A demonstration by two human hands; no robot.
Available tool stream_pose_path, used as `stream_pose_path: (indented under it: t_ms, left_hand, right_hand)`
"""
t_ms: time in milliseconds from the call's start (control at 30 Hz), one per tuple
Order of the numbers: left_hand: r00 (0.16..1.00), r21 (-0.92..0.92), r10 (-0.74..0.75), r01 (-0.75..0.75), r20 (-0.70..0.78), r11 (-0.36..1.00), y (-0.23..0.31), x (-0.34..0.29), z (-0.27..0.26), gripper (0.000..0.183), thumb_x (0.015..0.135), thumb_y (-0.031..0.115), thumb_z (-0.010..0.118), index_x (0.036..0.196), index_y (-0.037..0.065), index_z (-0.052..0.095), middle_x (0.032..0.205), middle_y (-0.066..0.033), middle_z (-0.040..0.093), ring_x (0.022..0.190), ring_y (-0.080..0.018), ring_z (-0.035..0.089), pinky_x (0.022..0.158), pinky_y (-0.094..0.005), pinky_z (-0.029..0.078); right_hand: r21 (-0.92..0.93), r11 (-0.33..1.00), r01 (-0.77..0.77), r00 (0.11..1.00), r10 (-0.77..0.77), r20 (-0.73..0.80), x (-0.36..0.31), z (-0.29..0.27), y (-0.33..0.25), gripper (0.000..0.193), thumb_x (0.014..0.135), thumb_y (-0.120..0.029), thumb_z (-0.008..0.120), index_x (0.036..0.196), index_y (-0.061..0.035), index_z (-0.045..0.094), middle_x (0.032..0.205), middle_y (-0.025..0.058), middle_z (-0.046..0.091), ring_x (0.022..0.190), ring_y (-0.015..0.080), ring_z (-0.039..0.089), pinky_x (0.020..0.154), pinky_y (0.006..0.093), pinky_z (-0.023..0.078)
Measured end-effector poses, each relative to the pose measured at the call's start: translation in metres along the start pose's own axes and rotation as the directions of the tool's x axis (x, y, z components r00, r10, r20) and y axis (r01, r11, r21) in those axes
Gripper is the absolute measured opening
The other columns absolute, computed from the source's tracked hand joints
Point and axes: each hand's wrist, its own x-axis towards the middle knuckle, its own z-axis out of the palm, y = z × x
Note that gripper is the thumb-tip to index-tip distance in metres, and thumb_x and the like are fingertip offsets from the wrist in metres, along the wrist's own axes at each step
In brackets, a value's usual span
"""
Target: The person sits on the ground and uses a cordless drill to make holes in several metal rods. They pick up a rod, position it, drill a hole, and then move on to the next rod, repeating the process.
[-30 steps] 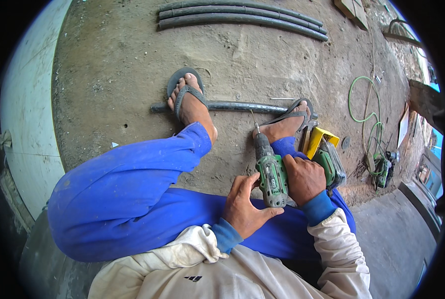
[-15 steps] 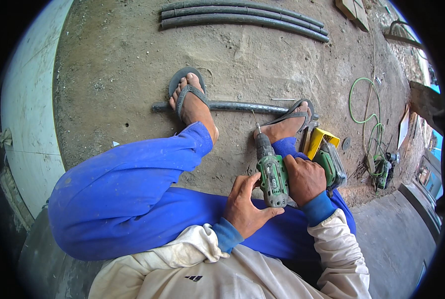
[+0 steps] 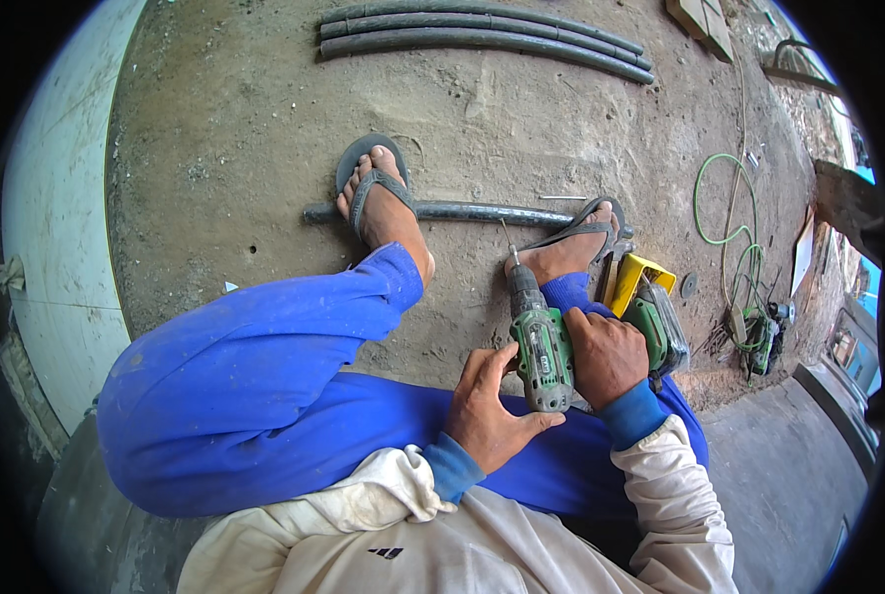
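Observation:
A green and black cordless drill (image 3: 543, 361) lies across in front of me, its chuck pointing away. My right hand (image 3: 609, 358) is wrapped round its handle, with the green battery (image 3: 657, 327) beyond my knuckles. My left hand (image 3: 492, 411) cups the rear and left side of the drill body, thumb behind it and fingers along its flank. The thin drill bit (image 3: 506, 234) reaches close to a dark round pipe (image 3: 462, 211) on the ground; whether it touches cannot be made out. My sandalled left foot (image 3: 378, 193) and right foot (image 3: 571, 243) are at the pipe.
Several dark pipes (image 3: 482, 38) lie side by side at the far edge. A thin metal rod (image 3: 562, 197) rests beyond the near pipe. Right of my foot is a yellow object (image 3: 640, 282); farther right, a green cord (image 3: 700, 208) and a green power tool (image 3: 762, 342). Pale panels (image 3: 61, 218) border the left.

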Motion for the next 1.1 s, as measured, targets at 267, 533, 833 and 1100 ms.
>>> stream_pose_path:
  t_ms: [267, 533, 833, 1100]
  left_hand:
    - [1.000, 0.000, 0.018, -0.018, -0.010, 1.000, -0.0011, -0.0006, 0.0010, 0.098, 0.069, 0.033, 0.103, 0.145, -0.003, 0.053, 0.125, -0.0205, 0.060, 0.118, -0.0346, 0.068, 0.104, -0.0434, 0.057]
    - [0.999, -0.012, 0.035, -0.035, -0.018, 0.999, -0.0012, 0.0002, 0.0003, 0.098, 0.069, 0.032, 0.103, 0.145, -0.003, 0.053, 0.124, -0.0201, 0.061, 0.118, -0.0344, 0.068, 0.105, -0.0433, 0.058]
    - [0.999, 0.003, 0.032, -0.032, -0.009, 0.999, -0.0006, 0.0015, -0.0005, 0.098, 0.068, 0.033, 0.103, 0.144, -0.004, 0.053, 0.125, -0.0199, 0.060, 0.120, -0.0344, 0.067, 0.105, -0.0433, 0.057]
    - [1.000, 0.030, 0.004, -0.003, -0.019, 1.000, -0.0011, -0.0028, 0.0084, 0.095, 0.073, 0.028, 0.100, 0.146, -0.005, 0.051, 0.131, -0.0210, 0.057, 0.119, -0.0342, 0.066, 0.106, -0.0434, 0.056]
  right_hand:
    - [-0.009, 1.000, -0.002, 1.000, 0.002, 0.003, -0.0003, 0.0003, -0.0002, 0.012, 0.090, -0.018, 0.064, 0.099, -0.0121, 0.059, 0.085, 0.0095, 0.072, 0.083, 0.0309, 0.075, 0.076, 0.0457, 0.056]
    - [-0.005, 1.000, -0.013, 1.000, 0.013, 0.016, 0.0002, -0.0014, -0.0020, 0.012, 0.090, -0.018, 0.065, 0.099, -0.0121, 0.060, 0.086, 0.0094, 0.072, 0.083, 0.0307, 0.075, 0.076, 0.0456, 0.056]
    - [-0.011, 1.000, -0.006, 1.000, 0.006, -0.007, 0.0005, -0.0002, -0.0009, 0.012, 0.089, -0.018, 0.066, 0.098, -0.0121, 0.060, 0.083, 0.0093, 0.071, 0.081, 0.0305, 0.075, 0.074, 0.0455, 0.056]
    - [0.024, 0.999, 0.033, 0.999, -0.033, -0.035, -0.0028, 0.0009, 0.0051, 0.024, 0.091, -0.019, 0.066, 0.114, -0.0126, 0.063, 0.089, 0.0120, 0.075, 0.085, 0.0340, 0.076, 0.072, 0.0472, 0.059]
